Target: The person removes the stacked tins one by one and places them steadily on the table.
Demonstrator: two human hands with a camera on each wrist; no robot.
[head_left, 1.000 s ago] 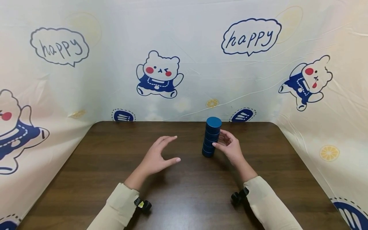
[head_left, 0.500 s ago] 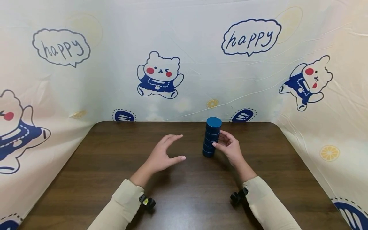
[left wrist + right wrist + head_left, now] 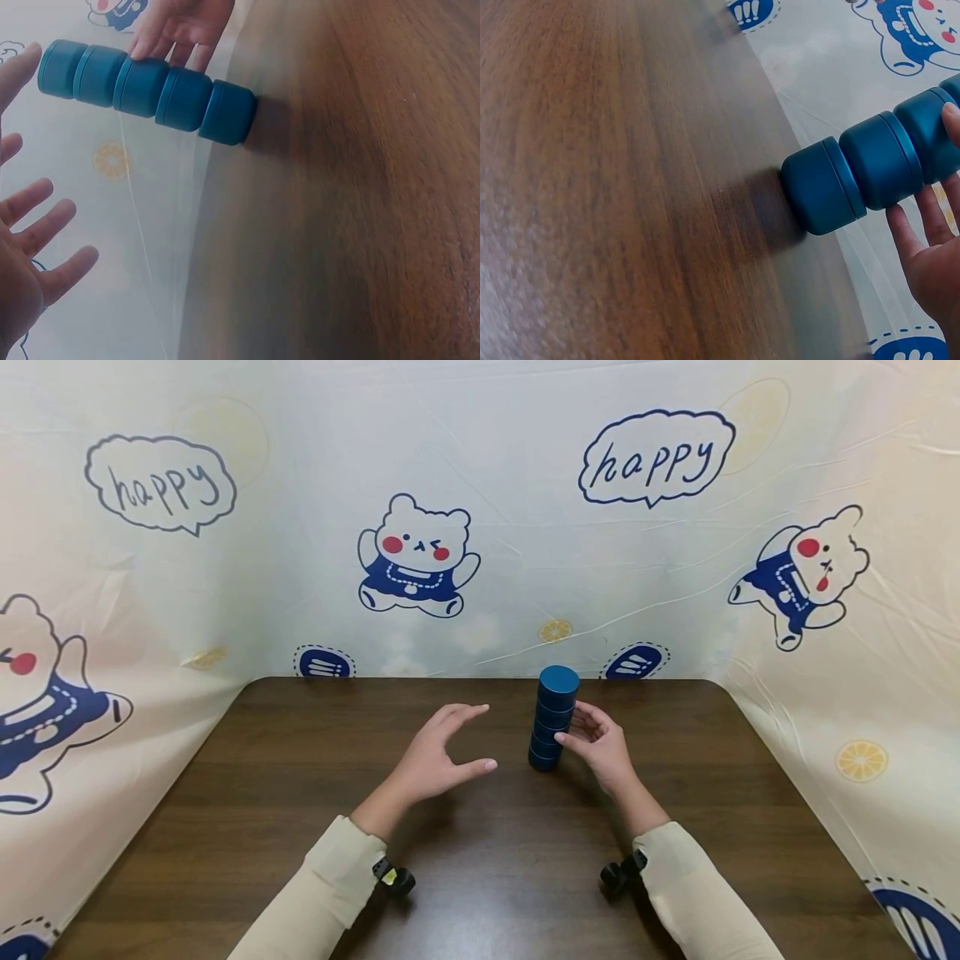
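Several round dark-blue tins stand one on another as an upright stack of tins (image 3: 553, 717), leaning slightly, right of the table's middle near its far side. My right hand (image 3: 604, 750) holds the stack from the right, thumb on its near side around mid-height and fingers along the far side. In the right wrist view the thumb and fingertips meet the tins (image 3: 881, 160). Left of the stack, my left hand (image 3: 431, 756) hovers above the table, thumb and fingers spread apart, a gap between it and the tins. The left wrist view shows the left fingers apart from the tins (image 3: 142, 86).
The brown wooden table (image 3: 480, 877) has rounded far corners. A pale printed cloth (image 3: 510, 568) with bears and "happy" bubbles hangs behind it and along both sides. Small black cameras are strapped to both wrists, over cream sleeves.
My left hand has moved right and slightly farther from me, nearer the stack, its fingers still spread. The right hand and the tins have stayed in place.
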